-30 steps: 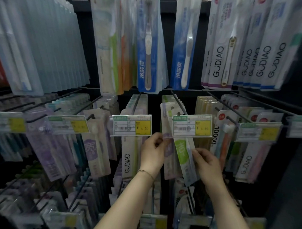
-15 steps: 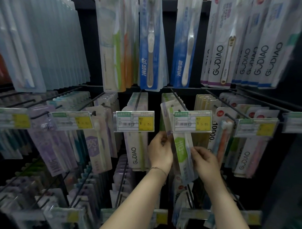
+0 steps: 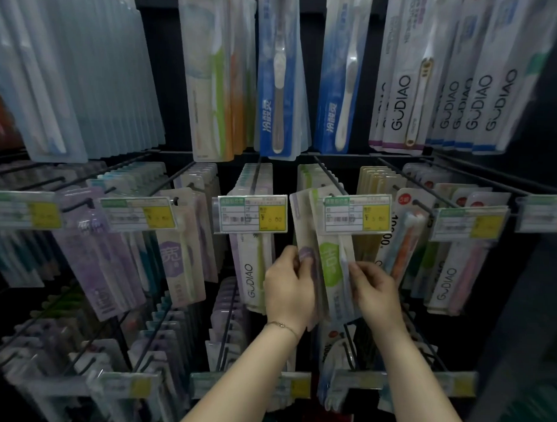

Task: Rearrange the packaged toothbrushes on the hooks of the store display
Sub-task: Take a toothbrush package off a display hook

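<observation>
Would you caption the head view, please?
Left hand grips a purple-labelled toothbrush pack; right hand pinches a green-labelled toothbrush pack.

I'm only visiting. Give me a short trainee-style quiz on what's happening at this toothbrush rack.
1. True or false: the left hand holds nothing.
2. The front pack that the right hand pinches bears a patch of which colour? A green, B red, C black.
3. Fill in: the white pack just left of the left hand reads ____.
Key: 1 false, it grips a purple-marked pack; 2 A; 3 GUDIAO.
</observation>
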